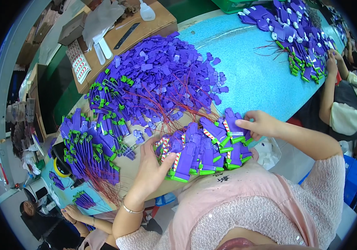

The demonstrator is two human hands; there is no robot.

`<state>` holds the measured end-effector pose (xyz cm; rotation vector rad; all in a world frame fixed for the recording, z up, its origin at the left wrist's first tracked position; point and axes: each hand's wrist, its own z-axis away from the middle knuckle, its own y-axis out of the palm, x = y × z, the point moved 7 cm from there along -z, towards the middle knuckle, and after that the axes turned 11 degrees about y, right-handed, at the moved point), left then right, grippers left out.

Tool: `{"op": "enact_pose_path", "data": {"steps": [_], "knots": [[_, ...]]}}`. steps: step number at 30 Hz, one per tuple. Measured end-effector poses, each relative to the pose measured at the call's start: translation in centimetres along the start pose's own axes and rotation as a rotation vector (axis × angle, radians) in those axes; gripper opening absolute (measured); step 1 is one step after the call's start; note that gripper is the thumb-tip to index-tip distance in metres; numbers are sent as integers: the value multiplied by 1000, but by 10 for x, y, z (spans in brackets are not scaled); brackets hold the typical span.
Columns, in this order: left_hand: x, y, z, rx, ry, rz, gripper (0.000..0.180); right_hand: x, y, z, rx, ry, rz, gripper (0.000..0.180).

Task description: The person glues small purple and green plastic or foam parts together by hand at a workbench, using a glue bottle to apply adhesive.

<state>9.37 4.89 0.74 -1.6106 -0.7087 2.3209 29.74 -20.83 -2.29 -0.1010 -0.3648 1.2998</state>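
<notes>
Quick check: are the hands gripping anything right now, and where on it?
Both hands hold a fanned row of purple tags with green ends. The left hand grips its left, green-tipped end; the right hand pinches the upper right tags with its fingertips.
</notes>
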Motion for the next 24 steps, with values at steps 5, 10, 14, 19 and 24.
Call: {"op": "enact_pose_path", "data": {"steps": [5,10,14,19,24], "knots": [[0,15,9,-44,-79,158,84,24,39,6,51,-211,66,71],[-6,28,18,-33,-69,351,88,22,57,25,237,-237,-314,56],[-16,37,16,35,-65,593,96,9,69,27,357,-306,-572,53],[-33,47,18,185,-121,811,100,13,73,36,417,-371,-428,76],[-25,56,17,287,-51,876,108,27,94,58,831,-411,-535,74]]}}
